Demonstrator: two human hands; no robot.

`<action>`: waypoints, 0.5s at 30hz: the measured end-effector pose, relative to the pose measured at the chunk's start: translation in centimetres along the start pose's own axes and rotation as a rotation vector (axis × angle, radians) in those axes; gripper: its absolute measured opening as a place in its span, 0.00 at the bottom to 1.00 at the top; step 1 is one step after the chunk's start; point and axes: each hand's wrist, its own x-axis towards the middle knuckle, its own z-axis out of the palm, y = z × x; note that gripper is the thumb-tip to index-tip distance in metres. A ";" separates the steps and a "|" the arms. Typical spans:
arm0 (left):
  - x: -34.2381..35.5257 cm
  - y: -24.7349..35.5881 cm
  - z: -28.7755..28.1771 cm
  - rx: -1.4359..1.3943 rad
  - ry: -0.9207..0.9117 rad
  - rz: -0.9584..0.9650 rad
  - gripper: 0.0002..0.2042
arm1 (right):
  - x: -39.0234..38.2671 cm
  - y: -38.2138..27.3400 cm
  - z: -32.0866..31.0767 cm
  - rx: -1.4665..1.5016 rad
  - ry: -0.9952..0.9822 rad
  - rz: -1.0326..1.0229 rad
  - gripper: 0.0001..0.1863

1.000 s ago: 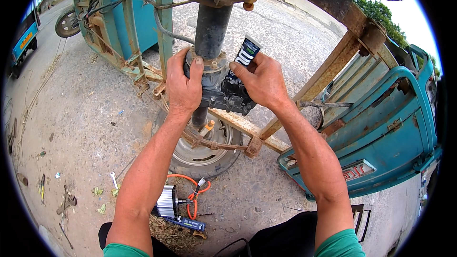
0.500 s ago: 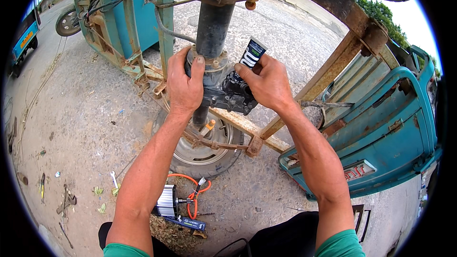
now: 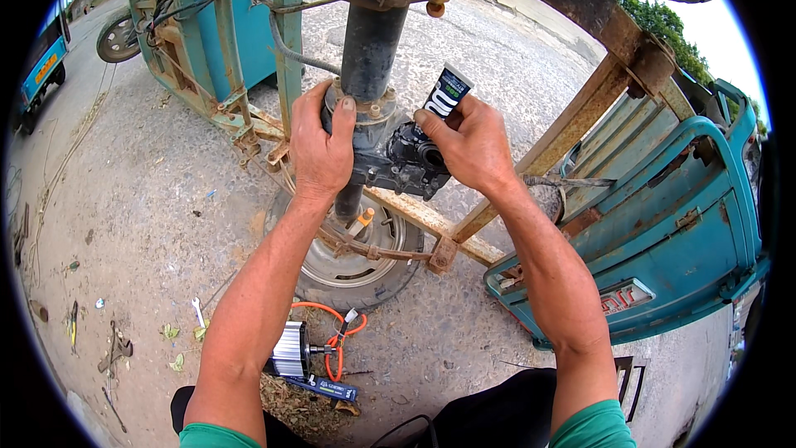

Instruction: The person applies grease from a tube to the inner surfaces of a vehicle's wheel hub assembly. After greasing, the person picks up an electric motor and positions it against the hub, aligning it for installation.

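Observation:
A black tube (image 3: 448,91) with pale lettering, like a sealant tube, is pinched in my right hand (image 3: 474,148), its narrow end slanting down to the left. Beneath that end is the dark gear housing (image 3: 385,172), with a round opening and bolt lugs along its edge. My left hand (image 3: 323,148) is wrapped round the left side of the bolted flange, thumb on top. From this flange the thick black axle tube (image 3: 377,41) runs up and away. My fingers hide the tube's nozzle, so I cannot tell whether it touches the housing.
A wheel (image 3: 352,278) lies below the axle, beside rusty frame bars (image 3: 572,133). Nearer me are a silver motor (image 3: 290,352), an orange cable (image 3: 363,325) and a blue box (image 3: 332,387). Left lie a wrench (image 3: 198,313) and pliers (image 3: 74,325). Teal body panels (image 3: 663,241) stand right.
My right hand and the tube have shifted slightly to the right, uncovering more of the housing's round opening. My left hand stays on the flange.

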 end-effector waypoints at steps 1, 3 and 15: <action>0.0 0.0 0.0 -0.001 0.000 0.000 0.28 | 0.0 0.1 0.0 0.005 0.007 -0.010 0.19; 0.0 -0.1 0.0 -0.002 0.001 0.003 0.28 | 0.0 -0.1 0.0 -0.024 -0.014 0.007 0.19; 0.0 -0.1 0.1 -0.011 0.007 0.010 0.28 | 0.1 -0.5 -0.4 -0.105 -0.058 -0.003 0.22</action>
